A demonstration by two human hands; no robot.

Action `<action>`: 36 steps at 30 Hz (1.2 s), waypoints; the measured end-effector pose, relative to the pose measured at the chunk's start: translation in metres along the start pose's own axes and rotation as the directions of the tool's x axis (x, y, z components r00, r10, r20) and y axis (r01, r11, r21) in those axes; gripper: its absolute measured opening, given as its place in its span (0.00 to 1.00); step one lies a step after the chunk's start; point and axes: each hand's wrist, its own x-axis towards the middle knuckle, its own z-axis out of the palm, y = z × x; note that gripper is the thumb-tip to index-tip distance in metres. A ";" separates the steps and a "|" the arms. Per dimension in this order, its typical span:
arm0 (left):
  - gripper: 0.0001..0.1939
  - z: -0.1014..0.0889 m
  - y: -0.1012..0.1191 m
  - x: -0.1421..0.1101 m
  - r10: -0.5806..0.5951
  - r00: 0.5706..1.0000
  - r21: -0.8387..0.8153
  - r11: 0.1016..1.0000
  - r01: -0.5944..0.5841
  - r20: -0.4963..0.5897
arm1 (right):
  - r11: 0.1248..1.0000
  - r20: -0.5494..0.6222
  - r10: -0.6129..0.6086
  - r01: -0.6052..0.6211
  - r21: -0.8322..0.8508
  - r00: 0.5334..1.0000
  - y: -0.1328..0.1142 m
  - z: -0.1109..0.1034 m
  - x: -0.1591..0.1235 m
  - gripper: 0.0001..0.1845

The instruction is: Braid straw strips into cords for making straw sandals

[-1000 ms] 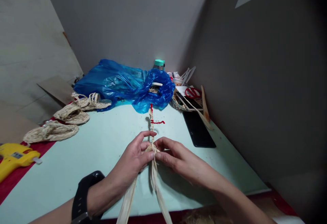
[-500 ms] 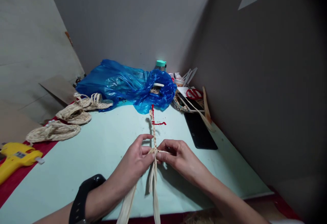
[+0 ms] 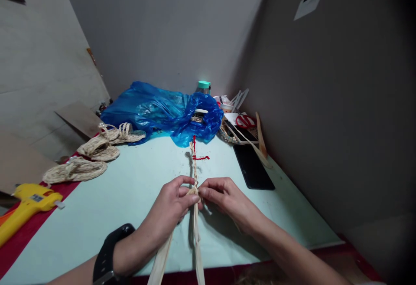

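Note:
A thin braid of pale dried-fibre strips [image 3: 195,170] runs down the middle of the table, its far end tied with red yarn [image 3: 201,158]. My left hand [image 3: 173,200] pinches the strips at the braid's lower end, a black watch on its wrist. Opposite it, my right hand [image 3: 225,196] also pinches a strip, the fingertips of both hands nearly touching. Loose strips [image 3: 196,241] hang from the braid towards me, and another passes under my left hand to the front edge. The exact strip in each pinch is partly hidden by the fingers.
A blue plastic bag [image 3: 146,107] lies at the back beside a green-lidded bottle [image 3: 204,86]. On the left are woven slippers [image 3: 76,170] and a yellow glue gun [image 3: 30,204]. On the right are a black tablet [image 3: 255,168], red-handled scissors [image 3: 246,121] and a basket [image 3: 226,132].
My hands stay at the braid's lower end. The strip seen stretched between my right fingers half a second ago is now drawn in at the braid. The view has shifted slightly.

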 end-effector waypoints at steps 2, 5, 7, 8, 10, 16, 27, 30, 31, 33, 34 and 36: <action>0.19 -0.002 -0.002 -0.001 0.025 1.000 0.044 0.999 -0.025 -0.007 | 0.999 0.023 0.030 -0.030 0.033 0.999 0.000 0.000 0.000 0.14; 0.15 -0.006 -0.003 -0.003 0.101 0.995 0.153 0.983 -0.099 -0.004 | 0.992 0.032 0.062 -0.066 0.112 0.998 0.001 0.002 0.003 0.12; 0.13 -0.009 -0.003 -0.004 0.148 0.989 0.232 0.962 -0.147 0.013 | 0.987 0.033 0.072 -0.076 0.142 0.997 0.001 0.004 0.005 0.10; 0.13 -0.009 -0.003 -0.005 0.161 0.987 0.267 0.950 -0.161 0.020 | 0.986 0.030 0.070 -0.074 0.152 0.997 0.001 0.005 0.005 0.10; 0.14 -0.010 -0.001 -0.006 0.163 0.986 0.329 0.930 -0.165 0.034 | 0.983 0.019 0.054 -0.057 0.173 0.998 0.001 0.007 0.007 0.10; 0.13 -0.011 0.005 -0.013 0.189 0.982 0.503 0.846 -0.177 0.027 | 0.999 -0.114 -0.032 0.034 0.010 0.993 0.010 0.013 0.009 0.12; 0.13 0.012 0.011 -0.051 0.278 0.954 0.895 0.388 -0.219 0.113 | 0.994 -0.143 -0.099 0.104 0.029 0.985 0.008 0.020 -0.001 0.11; 0.16 0.025 0.002 -0.051 0.212 0.954 0.958 0.151 -0.245 0.211 | 0.987 -0.098 -0.075 0.088 0.133 0.992 0.006 0.019 -0.002 0.10; 0.19 0.029 -0.001 -0.050 0.184 0.956 0.967 0.072 -0.246 0.229 | 0.981 -0.081 -0.064 0.077 0.177 0.995 0.005 0.018 -0.002 0.10; 0.24 0.034 -0.007 -0.048 0.169 0.954 0.968 -0.068 -0.241 0.249 | 0.956 -0.034 -0.021 0.030 0.291 0.999 0.004 0.015 -0.002 0.08; 0.26 0.036 -0.010 -0.046 0.171 0.950 0.963 -0.117 -0.242 0.260 | 0.940 -0.007 -0.002 0.004 0.341 1.000 0.003 0.013 -0.002 0.08; 0.27 0.039 -0.011 -0.045 0.182 0.944 0.955 -0.169 -0.246 0.275 | 0.921 0.028 0.004 -0.015 0.389 1.000 0.003 0.009 -0.002 0.07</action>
